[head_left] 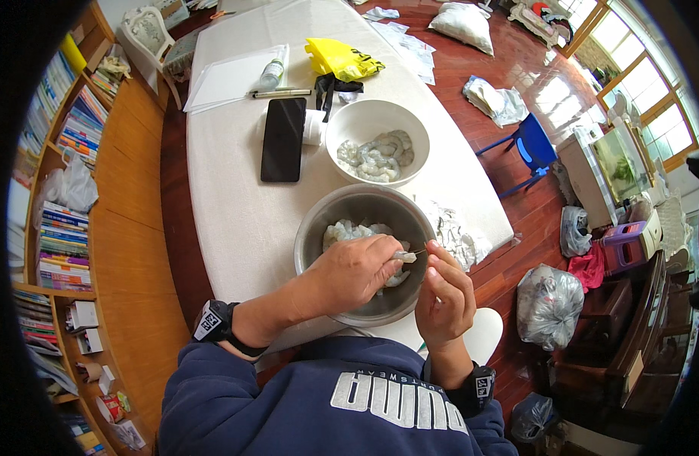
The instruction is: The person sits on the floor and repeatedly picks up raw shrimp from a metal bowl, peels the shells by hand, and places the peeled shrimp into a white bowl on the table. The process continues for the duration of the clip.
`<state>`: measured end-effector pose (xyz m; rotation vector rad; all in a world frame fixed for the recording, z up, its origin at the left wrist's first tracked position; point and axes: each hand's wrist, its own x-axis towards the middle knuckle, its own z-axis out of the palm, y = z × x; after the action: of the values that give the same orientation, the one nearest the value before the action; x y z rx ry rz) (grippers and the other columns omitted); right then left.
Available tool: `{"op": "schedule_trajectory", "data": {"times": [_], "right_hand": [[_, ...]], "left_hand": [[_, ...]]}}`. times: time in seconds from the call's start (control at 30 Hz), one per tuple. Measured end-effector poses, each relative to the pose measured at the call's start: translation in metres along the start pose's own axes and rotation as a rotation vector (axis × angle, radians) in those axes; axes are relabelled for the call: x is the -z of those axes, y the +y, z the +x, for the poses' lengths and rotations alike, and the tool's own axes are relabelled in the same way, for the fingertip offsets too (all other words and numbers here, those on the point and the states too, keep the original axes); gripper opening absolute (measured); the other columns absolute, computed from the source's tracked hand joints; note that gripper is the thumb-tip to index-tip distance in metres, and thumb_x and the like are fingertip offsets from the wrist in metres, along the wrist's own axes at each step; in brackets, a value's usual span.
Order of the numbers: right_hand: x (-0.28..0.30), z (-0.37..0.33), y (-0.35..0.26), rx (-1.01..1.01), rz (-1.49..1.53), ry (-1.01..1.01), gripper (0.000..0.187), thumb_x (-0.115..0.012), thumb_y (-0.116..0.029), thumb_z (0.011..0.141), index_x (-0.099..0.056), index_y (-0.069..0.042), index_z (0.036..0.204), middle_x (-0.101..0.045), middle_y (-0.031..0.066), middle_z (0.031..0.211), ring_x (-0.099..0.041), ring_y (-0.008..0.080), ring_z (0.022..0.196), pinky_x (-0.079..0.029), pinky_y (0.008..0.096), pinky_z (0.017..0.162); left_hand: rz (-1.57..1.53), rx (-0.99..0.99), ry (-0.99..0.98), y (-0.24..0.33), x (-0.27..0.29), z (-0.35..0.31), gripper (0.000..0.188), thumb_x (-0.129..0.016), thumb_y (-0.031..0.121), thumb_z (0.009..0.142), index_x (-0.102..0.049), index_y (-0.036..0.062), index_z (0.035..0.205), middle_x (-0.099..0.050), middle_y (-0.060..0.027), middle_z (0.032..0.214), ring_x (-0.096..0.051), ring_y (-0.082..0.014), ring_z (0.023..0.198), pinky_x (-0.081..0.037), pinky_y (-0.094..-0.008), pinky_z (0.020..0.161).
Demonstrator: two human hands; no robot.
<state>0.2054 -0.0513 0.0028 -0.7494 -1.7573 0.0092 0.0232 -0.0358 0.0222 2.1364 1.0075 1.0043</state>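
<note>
Over the steel bowl [364, 199], my left hand [355, 264] pinches a peeled shrimp [404, 257] between thumb and fingers. My right hand [446, 295], at the bowl's right rim, has thumb and forefinger closed on a thin pick [418, 251], its tip at the shrimp. Whether the tip is inside the flesh is too small to tell. More peeled shrimp [348, 230] lie in the steel bowl, partly hidden under my left hand. Just beyond stands a white bowl [374, 112] holding several grey shrimp [387, 156].
White tissue [457, 237] with dark threads lies right of the steel bowl. A black phone [284, 140] leans on a white roll [313, 127]. Farther off are a yellow bag [342, 59], a pen [281, 93], a small bottle [272, 74] and paper sheets [220, 83]. A blue chair [533, 144] stands right.
</note>
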Motion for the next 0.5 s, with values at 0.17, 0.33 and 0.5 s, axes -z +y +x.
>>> {"op": "schedule_trajectory", "data": {"times": [0.17,0.33,0.5], "right_hand": [[0.0024,0.0010,0.0001,0.021,-0.028,0.004,0.023,-0.067,0.013,0.086,-0.061,0.003,0.106,-0.066,0.0205,0.105,-0.070,0.0405,0.104,-0.062,0.0433,0.085],[0.0054,0.0008,0.0006,0.037,-0.059,0.012,0.024,-0.067,0.013,0.085,-0.060,0.003,0.105,-0.066,0.0200,0.105,-0.071,0.0399,0.104,-0.063,0.0427,0.084],[0.0094,-0.0012,-0.0015,0.044,-0.109,-0.008,0.026,-0.067,0.013,0.084,-0.060,0.002,0.107,-0.066,0.0189,0.105,-0.071,0.0396,0.103,-0.063,0.0420,0.082]], "left_hand": [[0.085,-0.024,0.029,0.0004,0.0018,0.0008,0.016,-0.061,0.011,0.095,-0.058,-0.0001,0.106,-0.064,-0.0189,0.091,-0.064,-0.0387,0.083,-0.051,-0.0437,0.070],[0.326,-0.129,0.107,-0.0026,0.0026,0.0026,0.021,-0.067,0.007,0.088,-0.060,0.0007,0.107,-0.062,-0.0145,0.087,-0.063,-0.0324,0.077,-0.052,-0.0398,0.068],[0.565,-0.266,0.221,-0.0071,0.0066,0.0066,0.030,-0.068,0.003,0.081,-0.064,0.0005,0.110,-0.061,-0.0097,0.086,-0.060,-0.0242,0.073,-0.052,-0.0344,0.066]]}}
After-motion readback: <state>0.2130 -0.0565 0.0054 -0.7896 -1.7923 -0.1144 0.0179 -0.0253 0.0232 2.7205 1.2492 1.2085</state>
